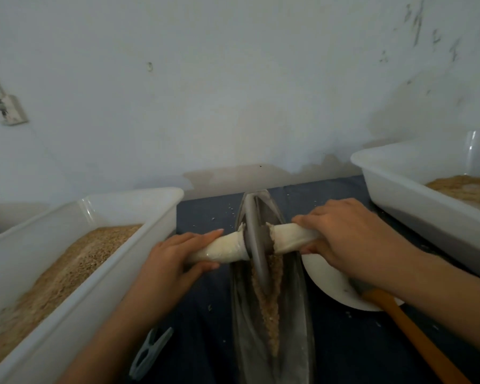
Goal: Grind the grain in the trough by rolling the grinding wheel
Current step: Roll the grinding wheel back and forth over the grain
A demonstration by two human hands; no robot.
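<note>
Metal trough [272,314] lies lengthwise before me on the dark tabletop [205,314], with the grinding wheel [254,239] standing upright in its far half and tan grain [269,295] heaped in the channel nearer me. My left hand [172,261] curls round the cloth-wrapped handle [222,249] on its side; my right hand [344,234] wraps the other end. From the head view I judge the risks plainly: uneven pressure could tilt the wheel and jam it against the wall, or a fast stroke could throw grain over the rim, near the white plate [330,284] and white tubs [81,273].
</note>
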